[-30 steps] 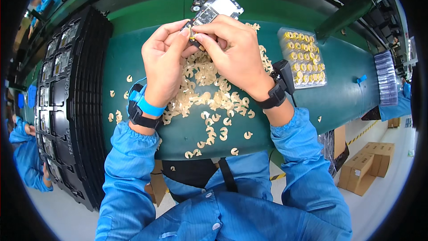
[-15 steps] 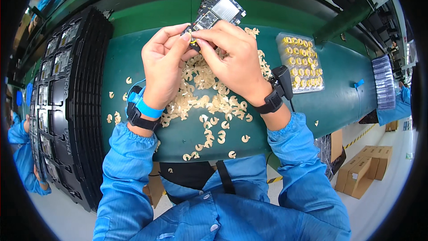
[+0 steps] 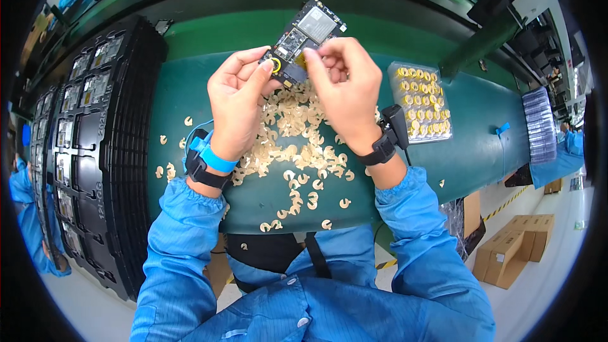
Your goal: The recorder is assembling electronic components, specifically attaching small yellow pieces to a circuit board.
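Black circuit board (image 3: 303, 41) was held above green table (image 3: 190, 88), long axis tilted, far end pointing up-right. Left hand (image 3: 237, 101) pinched its lower end, thumb by yellow ring (image 3: 275, 64); right hand (image 3: 342, 85) gripped its right edge, fingers curled. Pale cut-off pieces (image 3: 291, 145) lay scattered beneath. Clear tray of yellow rings (image 3: 423, 102) sat right; black trays (image 3: 95, 152) stacked left; cardboard boxes (image 3: 513, 247) on floor, lower right.
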### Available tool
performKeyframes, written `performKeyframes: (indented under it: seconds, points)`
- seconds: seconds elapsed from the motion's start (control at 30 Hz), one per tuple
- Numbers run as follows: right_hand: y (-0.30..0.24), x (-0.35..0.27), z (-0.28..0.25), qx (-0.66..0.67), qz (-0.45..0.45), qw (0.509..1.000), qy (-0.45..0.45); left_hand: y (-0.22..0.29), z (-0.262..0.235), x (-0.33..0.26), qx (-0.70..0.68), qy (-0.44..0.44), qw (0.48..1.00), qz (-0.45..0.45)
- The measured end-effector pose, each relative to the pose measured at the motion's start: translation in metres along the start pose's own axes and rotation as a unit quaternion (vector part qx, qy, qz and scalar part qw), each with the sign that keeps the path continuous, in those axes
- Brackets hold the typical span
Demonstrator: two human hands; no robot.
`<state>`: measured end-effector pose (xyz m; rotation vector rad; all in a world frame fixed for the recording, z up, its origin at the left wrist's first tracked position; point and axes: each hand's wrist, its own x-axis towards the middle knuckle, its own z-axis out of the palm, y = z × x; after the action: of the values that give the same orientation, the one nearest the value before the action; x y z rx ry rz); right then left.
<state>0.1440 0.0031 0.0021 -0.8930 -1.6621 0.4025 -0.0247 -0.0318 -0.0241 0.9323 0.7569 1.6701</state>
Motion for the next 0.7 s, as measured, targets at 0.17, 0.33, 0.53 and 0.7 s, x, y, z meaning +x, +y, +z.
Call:
performKeyframes:
  seconds: [0.17,0.33,0.53,0.7]
  points:
    - [0.02,0.001,0.001,0.152,0.2,0.959,-0.132,-0.003,-0.001,0.004,0.004,0.019,1.0,-0.003]
    - [0.021,0.013,0.007,0.213,0.268,0.933,-0.109,-0.017,-0.01,0.008,0.028,0.044,0.999,-0.006]
    - [0.084,0.086,0.051,0.072,0.285,0.932,-0.213,-0.02,-0.017,0.012,0.097,0.115,0.986,0.075]
    - [0.154,0.135,0.044,-0.254,0.196,0.919,-0.229,-0.035,-0.02,0.019,0.134,0.084,0.984,0.087]
